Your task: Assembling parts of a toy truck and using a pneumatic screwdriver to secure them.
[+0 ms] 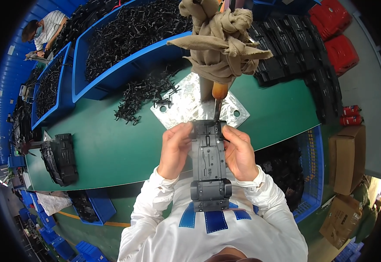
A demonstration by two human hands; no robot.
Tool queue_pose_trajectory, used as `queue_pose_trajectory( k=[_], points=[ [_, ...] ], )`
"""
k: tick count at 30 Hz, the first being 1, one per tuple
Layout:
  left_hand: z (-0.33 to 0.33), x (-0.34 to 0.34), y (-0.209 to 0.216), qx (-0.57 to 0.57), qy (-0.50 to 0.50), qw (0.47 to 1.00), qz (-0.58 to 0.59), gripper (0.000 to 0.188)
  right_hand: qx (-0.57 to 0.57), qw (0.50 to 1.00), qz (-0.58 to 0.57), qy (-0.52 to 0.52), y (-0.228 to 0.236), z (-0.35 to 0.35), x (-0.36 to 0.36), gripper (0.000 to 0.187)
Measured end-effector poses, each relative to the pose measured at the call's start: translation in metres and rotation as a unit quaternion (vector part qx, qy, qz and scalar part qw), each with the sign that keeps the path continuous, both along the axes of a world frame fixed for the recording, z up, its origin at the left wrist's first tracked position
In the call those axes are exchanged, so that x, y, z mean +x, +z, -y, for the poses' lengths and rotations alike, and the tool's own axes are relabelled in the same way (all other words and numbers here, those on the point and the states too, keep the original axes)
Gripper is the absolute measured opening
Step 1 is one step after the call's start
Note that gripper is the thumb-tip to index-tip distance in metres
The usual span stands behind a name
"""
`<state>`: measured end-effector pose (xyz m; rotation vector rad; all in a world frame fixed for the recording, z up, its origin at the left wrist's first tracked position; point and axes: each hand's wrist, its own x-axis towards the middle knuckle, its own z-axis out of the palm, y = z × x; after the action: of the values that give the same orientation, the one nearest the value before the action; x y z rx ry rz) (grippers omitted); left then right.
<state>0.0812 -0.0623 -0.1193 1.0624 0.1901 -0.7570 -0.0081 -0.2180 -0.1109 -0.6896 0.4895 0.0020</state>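
A long black plastic chassis part (211,161) is held between my two hands, its near end close to my shirt. My left hand (175,148) grips its far left corner with thumb and fingers. On the far right corner my right hand (242,153) does the same. The chassis's far end lies under the metal tip of a power screwdriver (219,94) with an orange collar, which points down from above. Knotted beige cloth (225,43) wraps the tool's body. Beneath and beyond sits a shiny metal plate (184,102) with round holes.
Small black plastic pieces (140,96) lie heaped left of the plate. Behind them stands a large blue bin (129,59) full of them. Black chassis parts are stacked at the far right (282,48); others lie at left (59,159). A blue crate (315,170) stands below the table's right edge.
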Motion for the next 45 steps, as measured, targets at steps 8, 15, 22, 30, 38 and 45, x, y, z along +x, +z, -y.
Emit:
queue_pose_trajectory(
  k=[8, 15, 22, 30, 38, 45],
  points=[
    [-0.0017, 0.0002, -0.0034, -0.004, -0.002, 1.000, -0.005, 0.016, 0.002, 1.000, -0.006, 0.003, 0.0011, -0.0004, -0.0007, 0.029],
    [-0.0015, 0.0001, -0.0045, -0.008, 0.005, 1.000, -0.006, 0.015, 0.003, 1.000, -0.008, 0.008, 0.0010, -0.0004, 0.0001, 0.029],
    [-0.0019, 0.0011, -0.0067, -0.015, 0.005, 1.000, -0.012, 0.015, 0.004, 1.000, -0.009, 0.004, 0.0044, 0.0001, 0.0008, 0.029],
    [-0.0021, 0.0010, -0.0063, -0.006, 0.012, 1.000, -0.012, 0.014, 0.009, 1.000, -0.007, -0.004, 0.0054, -0.0009, 0.0012, 0.029],
    [-0.0018, 0.0009, -0.0072, -0.008, 0.013, 1.000, -0.010, 0.013, 0.012, 1.000, -0.010, -0.004, 0.0051, -0.0008, 0.0015, 0.028],
    [-0.0006, 0.0008, -0.0042, 0.000, 0.015, 1.000, -0.011, 0.013, 0.014, 1.000, -0.010, 0.000, 0.0050, -0.0002, 0.0017, 0.028]
  ],
)
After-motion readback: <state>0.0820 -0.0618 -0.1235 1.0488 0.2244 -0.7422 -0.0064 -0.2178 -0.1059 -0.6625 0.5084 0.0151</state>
